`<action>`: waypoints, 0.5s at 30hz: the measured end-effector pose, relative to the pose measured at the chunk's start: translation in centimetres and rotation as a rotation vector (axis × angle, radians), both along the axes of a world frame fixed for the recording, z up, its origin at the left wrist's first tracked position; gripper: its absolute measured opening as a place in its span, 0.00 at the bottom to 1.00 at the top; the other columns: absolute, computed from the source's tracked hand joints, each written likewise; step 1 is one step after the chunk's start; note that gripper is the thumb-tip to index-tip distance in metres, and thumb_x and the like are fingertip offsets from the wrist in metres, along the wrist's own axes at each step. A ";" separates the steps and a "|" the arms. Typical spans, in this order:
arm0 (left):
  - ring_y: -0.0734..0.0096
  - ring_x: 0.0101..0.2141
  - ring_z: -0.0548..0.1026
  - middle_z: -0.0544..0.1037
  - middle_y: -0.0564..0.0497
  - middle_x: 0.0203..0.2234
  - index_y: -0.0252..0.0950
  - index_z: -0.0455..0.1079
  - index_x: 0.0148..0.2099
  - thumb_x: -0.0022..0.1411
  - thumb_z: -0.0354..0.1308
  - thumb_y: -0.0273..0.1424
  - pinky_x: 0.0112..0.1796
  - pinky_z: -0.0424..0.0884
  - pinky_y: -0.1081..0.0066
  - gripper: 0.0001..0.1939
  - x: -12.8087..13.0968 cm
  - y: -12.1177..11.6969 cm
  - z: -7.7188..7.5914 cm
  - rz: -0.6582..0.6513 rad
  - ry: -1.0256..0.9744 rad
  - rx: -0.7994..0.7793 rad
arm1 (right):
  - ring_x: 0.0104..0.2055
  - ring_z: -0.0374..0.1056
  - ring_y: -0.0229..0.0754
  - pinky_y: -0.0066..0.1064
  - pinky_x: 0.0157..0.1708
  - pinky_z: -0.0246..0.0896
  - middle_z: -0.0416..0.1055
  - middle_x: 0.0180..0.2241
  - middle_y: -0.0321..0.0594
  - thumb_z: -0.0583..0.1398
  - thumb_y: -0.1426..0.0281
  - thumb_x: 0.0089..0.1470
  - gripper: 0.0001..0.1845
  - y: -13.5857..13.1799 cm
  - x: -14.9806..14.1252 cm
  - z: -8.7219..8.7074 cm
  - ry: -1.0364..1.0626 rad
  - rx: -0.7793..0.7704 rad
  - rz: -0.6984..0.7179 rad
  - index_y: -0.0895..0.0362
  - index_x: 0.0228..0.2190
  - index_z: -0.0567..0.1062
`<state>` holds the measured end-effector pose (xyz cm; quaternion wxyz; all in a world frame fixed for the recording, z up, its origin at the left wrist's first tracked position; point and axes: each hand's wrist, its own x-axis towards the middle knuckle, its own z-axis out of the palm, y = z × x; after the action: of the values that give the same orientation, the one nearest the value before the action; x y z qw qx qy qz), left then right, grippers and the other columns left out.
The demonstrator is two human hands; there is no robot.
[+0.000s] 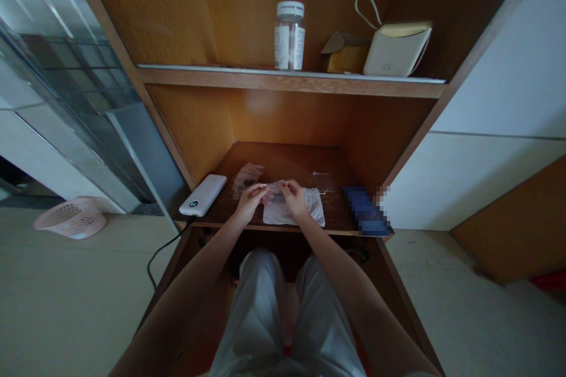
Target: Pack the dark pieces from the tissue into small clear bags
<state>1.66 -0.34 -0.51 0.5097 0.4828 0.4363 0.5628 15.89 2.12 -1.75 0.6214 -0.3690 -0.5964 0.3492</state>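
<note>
My left hand [251, 200] and my right hand [293, 197] are close together over the lower shelf, fingers pinched. Between their fingertips is a small clear plastic bag [275, 186], its contents too small to make out. Under my right hand a crumpled whitish sheet [315, 207], cloth or plastic, lies at the shelf's front edge. Behind my left hand rests a pile of clear plastic bags [247, 174]. Another flat clear bag [324, 181] lies to the right of my right hand.
A white power bank [203, 195] with a black cable [164, 245] sits left on the lower shelf [287, 153]; a blurred dark blue item [366, 211] lies right. Above stand a white-capped bottle [289, 35], a small cardboard box [345, 53] and a cream device [395, 50]. A pink basket [71, 218] is on the floor.
</note>
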 end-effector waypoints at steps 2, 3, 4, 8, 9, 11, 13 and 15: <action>0.73 0.21 0.72 0.76 0.52 0.22 0.34 0.71 0.31 0.45 0.65 0.41 0.22 0.66 0.74 0.16 0.0 0.1 -0.1 0.011 -0.004 0.008 | 0.31 0.65 0.40 0.31 0.34 0.60 0.68 0.25 0.36 0.56 0.63 0.50 0.10 0.0 0.1 0.0 -0.014 0.016 -0.014 0.54 0.22 0.72; 0.73 0.21 0.72 0.76 0.52 0.22 0.34 0.71 0.30 0.45 0.65 0.41 0.22 0.66 0.74 0.16 0.0 0.1 -0.2 0.017 -0.003 0.013 | 0.31 0.64 0.40 0.31 0.34 0.60 0.68 0.25 0.36 0.56 0.63 0.50 0.10 0.0 0.1 0.0 -0.021 0.019 -0.019 0.54 0.22 0.71; 0.72 0.21 0.72 0.76 0.52 0.22 0.34 0.71 0.30 0.45 0.65 0.42 0.22 0.66 0.73 0.16 0.0 0.1 -0.3 0.019 0.000 0.015 | 0.30 0.64 0.39 0.30 0.34 0.60 0.68 0.25 0.35 0.56 0.63 0.50 0.11 0.0 0.2 -0.1 -0.026 0.019 -0.023 0.54 0.22 0.71; 0.72 0.21 0.72 0.77 0.50 0.24 0.32 0.73 0.32 0.45 0.65 0.43 0.22 0.67 0.72 0.19 -0.2 0.2 -0.4 -0.010 0.007 0.008 | 0.30 0.63 0.39 0.30 0.33 0.60 0.68 0.24 0.35 0.56 0.62 0.49 0.12 0.1 0.2 -0.2 -0.004 -0.014 -0.034 0.54 0.21 0.71; 0.72 0.21 0.72 0.77 0.49 0.24 0.32 0.73 0.34 0.46 0.64 0.44 0.23 0.67 0.72 0.19 -0.2 0.2 -0.4 -0.020 0.001 0.007 | 0.30 0.64 0.40 0.30 0.33 0.60 0.68 0.24 0.35 0.55 0.62 0.49 0.12 0.1 0.1 -0.2 0.005 -0.031 -0.037 0.54 0.21 0.71; 0.72 0.20 0.72 0.78 0.47 0.26 0.32 0.74 0.36 0.47 0.63 0.44 0.23 0.67 0.72 0.21 -0.3 0.2 -0.5 -0.039 -0.019 0.004 | 0.30 0.64 0.40 0.31 0.33 0.60 0.68 0.23 0.35 0.55 0.61 0.50 0.12 0.1 0.1 -0.2 0.016 -0.063 -0.038 0.54 0.21 0.70; 0.72 0.20 0.73 0.79 0.46 0.27 0.31 0.74 0.37 0.49 0.63 0.44 0.23 0.67 0.71 0.21 -0.4 0.2 -0.6 -0.054 -0.041 -0.002 | 0.30 0.65 0.40 0.31 0.33 0.60 0.68 0.23 0.35 0.55 0.61 0.49 0.12 0.1 0.0 -0.2 0.027 -0.076 -0.044 0.54 0.21 0.70; 0.72 0.20 0.73 0.79 0.46 0.27 0.31 0.74 0.37 0.50 0.63 0.43 0.23 0.67 0.71 0.20 -0.5 0.3 -0.7 -0.066 -0.055 -0.008 | 0.30 0.65 0.41 0.31 0.34 0.60 0.68 0.24 0.36 0.55 0.62 0.49 0.12 0.1 0.1 -0.2 0.029 -0.070 -0.054 0.54 0.21 0.71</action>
<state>1.15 -0.05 -1.23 0.5417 0.4793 0.4081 0.5570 15.96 2.27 -1.92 0.6259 -0.4012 -0.5647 0.3582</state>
